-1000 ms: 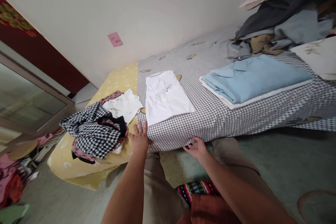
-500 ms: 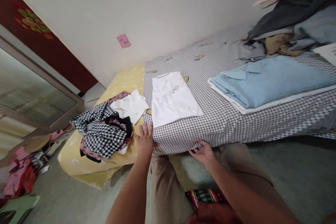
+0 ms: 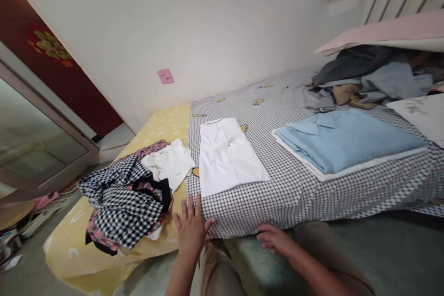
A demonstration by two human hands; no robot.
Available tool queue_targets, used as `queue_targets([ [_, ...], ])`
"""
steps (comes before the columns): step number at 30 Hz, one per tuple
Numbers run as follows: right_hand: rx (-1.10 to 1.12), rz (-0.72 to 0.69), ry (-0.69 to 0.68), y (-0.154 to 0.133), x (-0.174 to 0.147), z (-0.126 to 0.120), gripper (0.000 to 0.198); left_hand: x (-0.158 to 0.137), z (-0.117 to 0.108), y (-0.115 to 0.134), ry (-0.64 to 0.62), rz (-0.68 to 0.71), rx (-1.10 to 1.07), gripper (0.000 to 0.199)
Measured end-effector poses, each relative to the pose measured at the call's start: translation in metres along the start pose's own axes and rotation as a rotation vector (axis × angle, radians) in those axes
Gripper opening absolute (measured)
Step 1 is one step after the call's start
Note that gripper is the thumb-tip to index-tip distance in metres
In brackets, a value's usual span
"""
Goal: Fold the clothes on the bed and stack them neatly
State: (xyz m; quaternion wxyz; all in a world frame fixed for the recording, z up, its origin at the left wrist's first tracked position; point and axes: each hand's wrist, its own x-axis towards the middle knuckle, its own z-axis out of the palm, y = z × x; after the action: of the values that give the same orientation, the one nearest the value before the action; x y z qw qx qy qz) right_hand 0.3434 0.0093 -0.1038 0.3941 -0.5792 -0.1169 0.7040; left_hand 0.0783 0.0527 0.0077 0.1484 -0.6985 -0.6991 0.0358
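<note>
A folded white shirt (image 3: 227,157) lies flat near the front edge of the bed, its collar towards the wall. My left hand (image 3: 192,229) is just below its near left corner, fingers spread against the edge of the checked bedsheet (image 3: 287,203). My right hand (image 3: 275,239) hovers by the bed's front edge, below the shirt, with its fingers loosely bent, apart and holding nothing. On the right lies a folded light-blue shirt (image 3: 350,141) on top of something white. Left of my left hand is a loose heap with a black-and-white checked garment (image 3: 130,203) and a white cloth piece (image 3: 171,162).
A yellow sheet (image 3: 79,245) covers the left end of the bed. At the back right, grey and brown clothes (image 3: 378,74) are piled under a pink board-like sheet (image 3: 385,30). A pink note (image 3: 165,76) is stuck on the wall. A glass-panelled door (image 3: 41,129) stands left.
The view has tilted up, so the bed sits lower and more of the far right shows. My right hand has drawn slightly away from the bed edge. The clothes have not moved.
</note>
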Motion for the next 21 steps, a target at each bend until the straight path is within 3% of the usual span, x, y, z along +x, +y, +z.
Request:
queue_targets([
  [2, -0.198, -0.249, -0.083, -0.029, -0.017, 0.002, 0.014, -0.001, -0.008, 0.0, 0.033, 0.002, -0.043, 0.072],
  [5, -0.422, -0.846, -0.057, -0.09, -0.042, 0.017, 0.016, 0.006, -0.029, 0.006, 0.211, 0.027, -0.083, 0.069],
  [7, -0.454, -1.155, 0.032, -0.126, -0.049, 0.033, 0.032, 0.018, -0.042, 0.015, 0.323, 0.073, -0.109, 0.067],
  [9, -0.547, -1.336, 0.012, -0.148, -0.044, 0.049, 0.053, 0.035, -0.048, 0.028, 0.357, 0.165, -0.148, 0.067],
  [12, -0.766, -1.378, -0.069, -0.15, -0.021, 0.063, 0.066, 0.059, -0.036, 0.046, 0.264, 0.339, -0.21, 0.064],
  [14, -0.976, -1.355, -0.035, -0.14, -0.007, 0.063, 0.064, 0.069, -0.021, 0.053, 0.184, 0.381, -0.234, 0.06],
  [18, -1.44, -1.397, 0.098, -0.136, 0.004, 0.04, 0.066, 0.072, 0.001, 0.047, 0.179, 0.379, -0.249, 0.058],
  [21, -1.57, -1.401, 0.242, -0.148, 0.006, 0.013, 0.066, 0.069, 0.007, 0.028, 0.235, 0.345, -0.258, 0.061],
])
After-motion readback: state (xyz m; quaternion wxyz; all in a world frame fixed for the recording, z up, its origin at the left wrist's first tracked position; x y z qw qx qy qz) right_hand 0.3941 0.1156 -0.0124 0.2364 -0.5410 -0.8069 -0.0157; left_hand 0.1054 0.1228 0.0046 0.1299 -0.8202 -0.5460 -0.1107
